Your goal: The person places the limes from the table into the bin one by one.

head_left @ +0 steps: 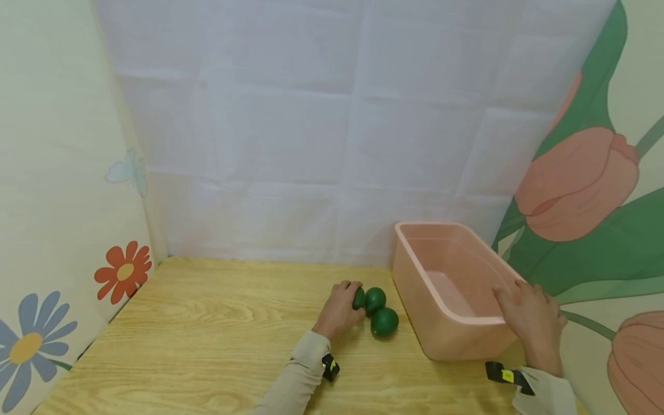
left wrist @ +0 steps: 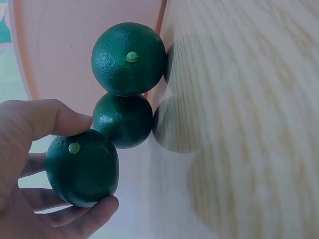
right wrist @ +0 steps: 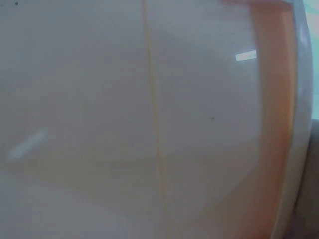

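My left hand [head_left: 340, 308] holds a dark green citrus fruit [left wrist: 82, 168] between thumb and curled fingers. In the left wrist view it appears slightly raised off the table. Beside it a second green fruit [head_left: 376, 300] rests on the wood, and a third green fruit [head_left: 384, 323] lies against that one, nearer the person. To their right stands a pink plastic bin [head_left: 438, 314]. At the bin's near right corner my right hand [head_left: 534, 317] grips the rim, thumb on the inner side and fingers over the outside. The right wrist view shows mostly the bin's smooth wall [right wrist: 199, 119].
A wood-grain table [head_left: 207, 334] lies under everything. Behind it hangs a creased white cloth [head_left: 280, 138]. Flower-printed panels close off the left side [head_left: 52, 173] and the right side [head_left: 576, 190], the latter close to the bin.
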The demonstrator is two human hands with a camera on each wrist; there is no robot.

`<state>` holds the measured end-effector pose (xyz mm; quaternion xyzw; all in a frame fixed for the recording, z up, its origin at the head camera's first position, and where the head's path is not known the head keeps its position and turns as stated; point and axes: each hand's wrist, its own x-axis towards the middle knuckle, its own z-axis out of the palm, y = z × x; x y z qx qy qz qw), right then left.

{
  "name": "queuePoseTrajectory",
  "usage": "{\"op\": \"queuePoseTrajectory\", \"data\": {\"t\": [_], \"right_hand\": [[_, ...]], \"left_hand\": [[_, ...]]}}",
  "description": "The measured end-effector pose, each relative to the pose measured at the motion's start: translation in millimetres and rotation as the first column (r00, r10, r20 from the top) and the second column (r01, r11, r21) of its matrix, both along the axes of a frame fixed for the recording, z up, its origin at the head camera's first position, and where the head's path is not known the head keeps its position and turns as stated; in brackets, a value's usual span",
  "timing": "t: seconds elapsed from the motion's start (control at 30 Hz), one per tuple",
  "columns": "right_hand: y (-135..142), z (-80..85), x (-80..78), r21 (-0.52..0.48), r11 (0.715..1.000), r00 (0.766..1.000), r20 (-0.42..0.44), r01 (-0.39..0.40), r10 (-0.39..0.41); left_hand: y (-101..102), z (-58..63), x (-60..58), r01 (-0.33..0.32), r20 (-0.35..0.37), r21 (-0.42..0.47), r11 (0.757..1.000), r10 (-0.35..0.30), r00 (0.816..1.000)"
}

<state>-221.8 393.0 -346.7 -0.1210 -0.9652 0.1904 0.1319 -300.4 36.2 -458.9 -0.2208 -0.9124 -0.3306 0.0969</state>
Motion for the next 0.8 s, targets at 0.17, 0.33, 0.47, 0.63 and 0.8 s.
{"op": "queuePoseTrajectory", "data": {"t": [0.17, 0.33, 0.47, 0.63, 0.8], "right_hand": [[-0.2, -0.6, 0.3, -0.001, 1.000, 1.000, -0.002, 0.002, -0.002], [0.0, -0.9, 0.3, 0.007, 1.000, 1.000, -0.007, 0.000, 0.000], [0.8, -1.1, -0.2, 0.013, 1.000, 1.000, -0.006, 0.001, 0.000], [1.8, -1.3, -1.0, 0.016, 1.000, 1.000, -0.004, -0.001, 0.001], [1.8, -1.6, -1.2, 0.015, 1.000, 1.000, -0.005, -0.002, 0.002]], "left_hand": [[0.6, 0.9, 0.4, 0.002, -0.005, 0.015, 1.000, -0.002, 1.000], [1.2, 2.4, 1.0, 0.003, -0.011, 0.027, 1.000, -0.002, 1.000], [1.4, 3.3, 1.5, 0.003, -0.033, 0.032, 0.999, -0.002, 0.999], [2.3, 3.2, 1.2, 0.009, -0.061, 0.035, 0.999, -0.007, 0.998], [3.0, 2.1, 1.4, 0.017, -0.088, 0.031, 0.999, -0.015, 0.996]]}}
